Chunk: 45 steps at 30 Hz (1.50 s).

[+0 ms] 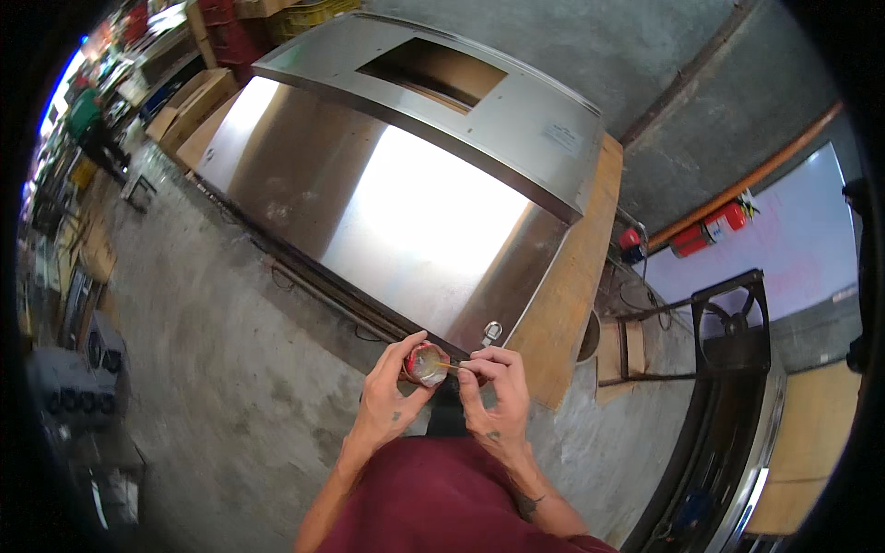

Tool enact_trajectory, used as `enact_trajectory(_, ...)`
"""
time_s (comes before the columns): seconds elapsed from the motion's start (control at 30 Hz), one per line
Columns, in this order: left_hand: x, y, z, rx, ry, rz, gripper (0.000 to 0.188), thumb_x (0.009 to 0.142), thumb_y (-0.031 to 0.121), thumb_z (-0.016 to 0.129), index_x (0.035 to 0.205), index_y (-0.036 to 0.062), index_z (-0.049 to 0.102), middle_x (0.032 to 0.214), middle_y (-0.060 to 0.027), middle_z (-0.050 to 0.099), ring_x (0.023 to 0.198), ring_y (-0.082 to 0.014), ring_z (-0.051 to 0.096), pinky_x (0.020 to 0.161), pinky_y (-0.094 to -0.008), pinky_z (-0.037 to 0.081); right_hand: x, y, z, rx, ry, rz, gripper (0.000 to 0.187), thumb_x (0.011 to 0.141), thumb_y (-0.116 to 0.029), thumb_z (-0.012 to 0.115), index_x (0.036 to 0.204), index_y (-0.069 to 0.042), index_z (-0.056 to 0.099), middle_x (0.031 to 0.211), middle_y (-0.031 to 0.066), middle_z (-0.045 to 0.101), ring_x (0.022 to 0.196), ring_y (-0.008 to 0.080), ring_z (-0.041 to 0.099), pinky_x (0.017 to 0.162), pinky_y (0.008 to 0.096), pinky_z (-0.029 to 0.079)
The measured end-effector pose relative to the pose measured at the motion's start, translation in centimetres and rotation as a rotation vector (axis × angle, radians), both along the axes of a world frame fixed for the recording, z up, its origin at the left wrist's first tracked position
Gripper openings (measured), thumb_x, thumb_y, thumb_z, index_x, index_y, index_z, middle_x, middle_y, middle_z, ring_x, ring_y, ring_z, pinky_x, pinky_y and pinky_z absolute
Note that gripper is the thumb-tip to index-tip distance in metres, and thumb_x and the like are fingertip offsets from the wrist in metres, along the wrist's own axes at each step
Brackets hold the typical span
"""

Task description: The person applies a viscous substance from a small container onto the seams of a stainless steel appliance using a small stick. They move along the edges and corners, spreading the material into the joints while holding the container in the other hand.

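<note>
My left hand [385, 394] is wrapped round a small red cup [411, 363] with greyish-yellow stuff inside, its mouth turned up toward me. Between the fingertips of my right hand [498, 398] is a thin yellowish stick [449, 366], whose far end reaches into the cup. Both hands are close together in front of my body. Just beyond them lies a large stainless steel hood [304, 189] with a rectangular opening in its upper face. A small metal latch [492, 333] sits near the hood's close right corner.
The hood rests on a wooden board [546, 369]. Cardboard boxes [198, 106] stand beyond its left end. On the right are a fire extinguisher [710, 230], a whiteboard [802, 221] and a black metal frame [737, 346]. A person in green [90, 124] is far left.
</note>
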<state>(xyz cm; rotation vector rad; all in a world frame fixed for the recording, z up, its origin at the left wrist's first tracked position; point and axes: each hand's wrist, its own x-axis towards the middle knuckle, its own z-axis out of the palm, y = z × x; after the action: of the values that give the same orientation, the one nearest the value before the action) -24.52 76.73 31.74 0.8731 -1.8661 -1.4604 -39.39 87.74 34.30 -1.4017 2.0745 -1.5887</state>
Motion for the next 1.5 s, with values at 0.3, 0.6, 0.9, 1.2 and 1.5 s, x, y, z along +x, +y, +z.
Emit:
enact_trajectory(0.3, -6.5, 6.5, 0.9, -0.128, -0.036, 0.178, 0.070, 0.090, -0.004, 0.086, 0.155, 0.0028, 0.061, 0.141, -0.0186, 0.071, 0.125, -0.0312, 0.075, 0.101, -0.0397, 0.064, -8.6, 1.9, 0.0, -0.058, 0.170, 0.249, 0.020, 0.099, -0.003, 0.084, 0.118, -0.003, 0.078, 0.119, 0.0154, 0.065, 0.100, 0.0252, 0.069, 0.079, 0.0358, 0.059)
enact_trajectory(0.6, -11.3, 12.7, -1.6, -0.095, -0.010, 0.363, 0.072, 0.090, -0.007, 0.085, 0.157, 0.0026, 0.061, 0.141, -0.0153, 0.071, 0.126, -0.0256, 0.074, 0.103, -0.0375, 0.063, -14.6, 5.9, -0.6, -0.134, 0.028, 0.293, 0.017, 0.103, -0.001, 0.080, 0.118, 0.001, 0.074, 0.118, 0.0156, 0.066, 0.096, 0.0242, 0.067, 0.080, 0.0350, 0.059)
enact_trajectory(0.9, -8.8, 16.2, -3.3, 0.011, -0.024, 0.629, 0.073, 0.096, -0.004, 0.087, 0.161, 0.0026, 0.057, 0.138, -0.0130, 0.075, 0.126, -0.0209, 0.075, 0.105, -0.0361, 0.063, -17.4, 4.1, -12.1, -0.104, 0.179, 0.371, 0.014, 0.104, 0.003, 0.074, 0.116, 0.005, 0.066, 0.117, 0.0214, 0.065, 0.102, 0.0333, 0.068, 0.084, 0.0404, 0.061)
enact_trajectory(1.2, -7.0, 18.8, -4.2, 0.079, 0.080, 0.751, 0.072, 0.098, -0.002, 0.087, 0.163, 0.0017, 0.055, 0.138, -0.0131, 0.076, 0.124, -0.0202, 0.075, 0.106, -0.0354, 0.062, -16.7, 2.8, -18.0, -0.082, 0.249, 0.440, 0.013, 0.105, 0.002, 0.074, 0.115, 0.004, 0.066, 0.111, 0.0217, 0.065, 0.106, 0.0388, 0.066, 0.093, 0.0479, 0.056)
enact_trajectory(1.5, -5.8, 19.2, -3.9, 0.115, 0.076, 0.797, 0.073, 0.098, -0.001, 0.087, 0.163, 0.0025, 0.055, 0.139, -0.0133, 0.076, 0.125, -0.0207, 0.075, 0.105, -0.0360, 0.062, -16.4, 2.0, -19.5, -0.126, 0.306, 0.433, 0.015, 0.105, 0.002, 0.074, 0.116, 0.006, 0.065, 0.113, 0.0223, 0.065, 0.107, 0.0378, 0.065, 0.092, 0.0472, 0.056)
